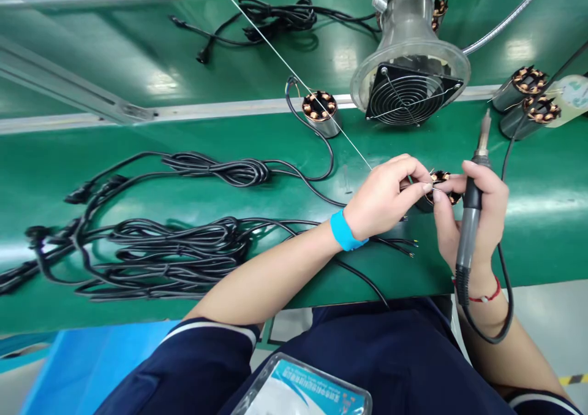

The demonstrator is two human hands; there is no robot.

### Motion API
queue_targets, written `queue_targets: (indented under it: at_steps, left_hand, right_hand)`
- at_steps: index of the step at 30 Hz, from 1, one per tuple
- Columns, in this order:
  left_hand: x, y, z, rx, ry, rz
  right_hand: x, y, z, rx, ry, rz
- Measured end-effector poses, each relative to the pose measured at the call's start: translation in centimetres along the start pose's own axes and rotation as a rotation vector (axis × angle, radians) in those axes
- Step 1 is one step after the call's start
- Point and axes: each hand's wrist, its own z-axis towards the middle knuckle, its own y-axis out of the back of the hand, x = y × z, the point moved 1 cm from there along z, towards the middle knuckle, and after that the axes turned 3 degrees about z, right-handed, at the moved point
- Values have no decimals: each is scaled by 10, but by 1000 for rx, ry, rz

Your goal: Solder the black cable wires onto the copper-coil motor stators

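Note:
My right hand point(487, 213) is closed around a soldering iron point(469, 219), its tip pointing up and away from the work. The thumb and index finger of that hand reach to a motor stator point(441, 179) with copper windings, which my hands partly cover. My left hand point(386, 194), wearing a blue wristband point(346, 230), pinches a thin wire at the stator's near edge, close to my right fingertips. A thin pale strand point(294, 72) comes down from above and disappears behind my left hand. Stripped cable ends point(407, 246) lie below my left wrist.
Bundled black power cables point(184, 249) cover the left of the green bench point(138, 139). One stator with a cable point(321, 114) stands behind; two more stators point(528, 87) stand at the right. A fume-extraction hood point(408, 53) with a fan hangs over the bench.

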Motion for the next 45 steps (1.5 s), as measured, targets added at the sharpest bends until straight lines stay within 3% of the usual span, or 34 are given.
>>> queue_targets:
  at_steps: [6, 9, 15, 21, 27, 33, 41, 45]
  left_hand:
    - [3, 4, 0, 56, -269, 241]
    - [7, 3, 0, 31, -332, 255]
    - [9, 0, 0, -56, -234, 143]
    - [5, -2, -2, -37, -139, 123]
    - [8, -9, -4, -53, -32, 101]
    - [12, -14, -6, -44, 4, -7]
    - [10, -19, -5, -115, -62, 135]
    - [10, -20, -4, -129, -49, 186]
  right_hand:
    - [5, 2, 3, -42, -37, 32]
    - [3, 4, 3, -36, -30, 65]
    - [-8, 19, -6, -135, -45, 49]
    - [-3, 19, -4, 39, -68, 5]
    - [-2, 13, -2, 72, -51, 55]
    - [-6, 17, -11, -73, -47, 109]
    - [-1, 32, -39, -245, 46, 197]
    - [4, 46, -49, -5, -23, 195]
